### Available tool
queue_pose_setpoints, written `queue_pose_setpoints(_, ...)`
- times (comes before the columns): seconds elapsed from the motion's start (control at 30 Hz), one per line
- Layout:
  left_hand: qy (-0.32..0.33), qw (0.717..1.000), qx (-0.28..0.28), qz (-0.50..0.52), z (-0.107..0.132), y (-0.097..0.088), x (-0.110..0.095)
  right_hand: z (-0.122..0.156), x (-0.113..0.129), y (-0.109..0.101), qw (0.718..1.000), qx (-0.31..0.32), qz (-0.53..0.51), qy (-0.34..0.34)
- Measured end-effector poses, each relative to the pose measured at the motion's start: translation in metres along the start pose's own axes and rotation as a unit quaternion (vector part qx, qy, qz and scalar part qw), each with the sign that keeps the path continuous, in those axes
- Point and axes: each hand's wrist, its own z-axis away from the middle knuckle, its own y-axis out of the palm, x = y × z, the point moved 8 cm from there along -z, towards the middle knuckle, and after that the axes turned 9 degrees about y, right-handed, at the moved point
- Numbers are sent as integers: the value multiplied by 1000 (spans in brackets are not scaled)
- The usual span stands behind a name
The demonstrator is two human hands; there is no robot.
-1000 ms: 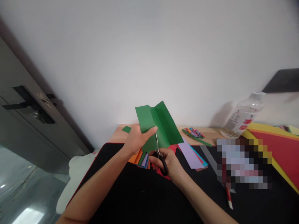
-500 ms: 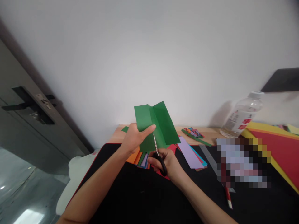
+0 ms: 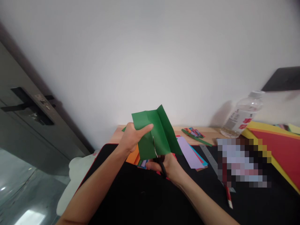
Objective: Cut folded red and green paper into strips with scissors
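A creased sheet of green paper (image 3: 156, 125) is held up over the desk in my left hand (image 3: 131, 137), the thumb lying across its front and the fingers hidden behind. My right hand (image 3: 170, 167) grips the black handles of a pair of scissors (image 3: 161, 165). One narrow metal blade shows in front of the paper, pointing up from its lower edge; the other blade is out of sight, so the paper lies between them. Beneath the sheet, orange paper (image 3: 133, 156) and other coloured pieces lie on the black mat (image 3: 131, 193).
Right of my hands are purple paper strips (image 3: 188, 153), a green strip (image 3: 197, 137), a metal ruler (image 3: 209, 157) and a red pen (image 3: 228, 197). A clear bottle (image 3: 245, 115) stands near the wall, beside red and yellow sheets (image 3: 276, 147). A grey door (image 3: 30, 125) is at left.
The green paper has tilted and dropped slightly, its right-hand panel now folded more edge-on. The scissors remain at its lower edge, with both hands keeping their holds.
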Motion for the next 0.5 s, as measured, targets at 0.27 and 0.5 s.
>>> queue_pose_setpoints(0.27,5,1000,6,-7,1,2,0,-1,0,-2,999,1,-32,-31)
queue_pose_setpoints(0.5,6,1000,2,5,2,5,-2,0,-1,-3,999,-5,-29,-30)
